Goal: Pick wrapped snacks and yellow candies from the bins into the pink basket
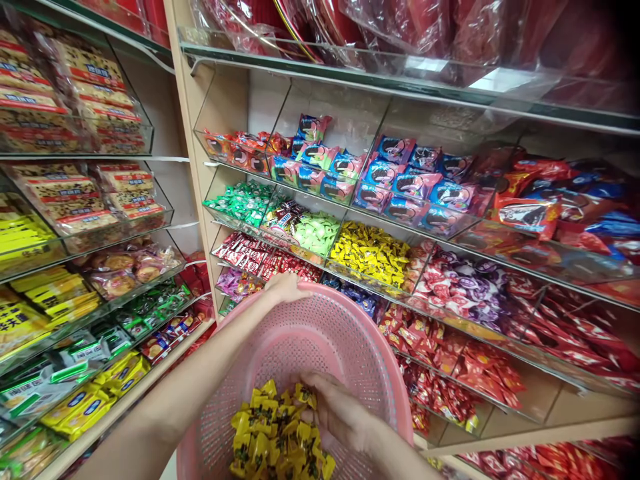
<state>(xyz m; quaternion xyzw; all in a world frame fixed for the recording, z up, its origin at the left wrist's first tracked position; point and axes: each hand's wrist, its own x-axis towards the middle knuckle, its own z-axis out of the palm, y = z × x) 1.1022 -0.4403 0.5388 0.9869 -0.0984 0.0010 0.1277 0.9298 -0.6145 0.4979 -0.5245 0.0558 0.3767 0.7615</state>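
A pink perforated plastic basket [370, 333] is tilted toward me in front of the shelves. My left hand [286, 289] grips its far rim, fingers closed over the edge. Down inside the basket, my right hand [335, 405] curves its fingers around a few yellow-wrapped candies [304, 396]; part of its grip is hidden. A pile of the same yellow-wrapped candies [273, 433] lies at the bottom, beside and against this hand. Beyond the basket, a clear shelf bin holds more yellow-wrapped candies [373, 253].
Slanted clear-fronted bins rise ahead, with green-wrapped candies [245, 202], blue-pink cookie packets [400, 183], purple-white candies [463, 287] and red packets [480, 367]. Left shelves hold bagged pastries [75, 197] and yellow packs [55, 293]. A glass shelf edge [350, 70] runs overhead.
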